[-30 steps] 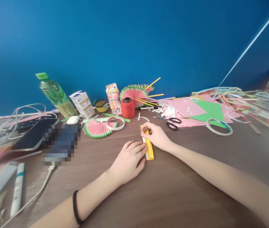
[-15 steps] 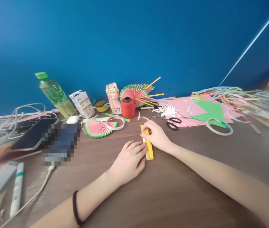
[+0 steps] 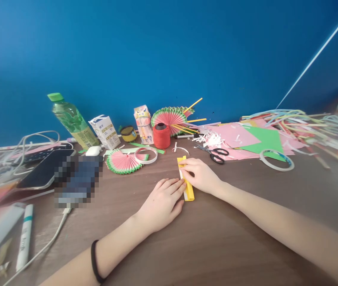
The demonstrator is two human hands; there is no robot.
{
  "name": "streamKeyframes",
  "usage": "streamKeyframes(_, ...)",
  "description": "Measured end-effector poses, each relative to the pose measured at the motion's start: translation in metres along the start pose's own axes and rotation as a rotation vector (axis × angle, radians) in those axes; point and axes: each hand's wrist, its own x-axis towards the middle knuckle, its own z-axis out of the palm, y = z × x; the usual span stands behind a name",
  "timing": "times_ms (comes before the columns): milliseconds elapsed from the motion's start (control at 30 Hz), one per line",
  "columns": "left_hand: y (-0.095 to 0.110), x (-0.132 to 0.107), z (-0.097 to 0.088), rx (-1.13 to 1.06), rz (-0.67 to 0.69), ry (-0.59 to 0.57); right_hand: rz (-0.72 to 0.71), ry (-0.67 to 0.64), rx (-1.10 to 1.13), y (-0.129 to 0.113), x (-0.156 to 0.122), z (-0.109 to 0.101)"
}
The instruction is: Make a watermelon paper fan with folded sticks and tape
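Note:
A narrow folded strip of yellow paper [image 3: 189, 192] lies on the brown table [image 3: 216, 238] in the middle. My left hand [image 3: 163, 202] rests flat beside it, fingers stretched out, fingertips pressing on the strip's left edge. My right hand [image 3: 201, 174] lies over the strip's upper half, fingers curled down and pressing on the fold. A black band sits on my left wrist.
Behind the strip are a watermelon paper fan [image 3: 123, 162], tape ring [image 3: 145, 155], red thread spool [image 3: 161, 136], scissors [image 3: 216, 154], pink and green paper sheets [image 3: 246, 137], another tape ring [image 3: 276, 159]. At left stand a green bottle [image 3: 71, 119], cartons, phones, cables and a marker [image 3: 24, 238].
My right hand slid a little down the yellow strip toward me, uncovering its far end. My left hand has stayed in place. The view shifted slightly.

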Motion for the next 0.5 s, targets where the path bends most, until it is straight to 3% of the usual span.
streamKeyframes(200, -0.0018, -0.0014, -0.0019, 0.051, 0.032, -0.01, -0.047, -0.029, -0.076, -0.0017, -0.001, -0.0021)
streamKeyframes(400, -0.0018, -0.0016, -0.0019, 0.063, 0.03, -0.02, 0.067, 0.045, 0.104, -0.0016, -0.0037, -0.0046)
streamKeyframes(500, -0.0018, -0.0017, -0.0017, 0.066, 0.028, -0.025, 0.036, 0.065, 0.11, -0.0017, -0.0043, -0.0044)
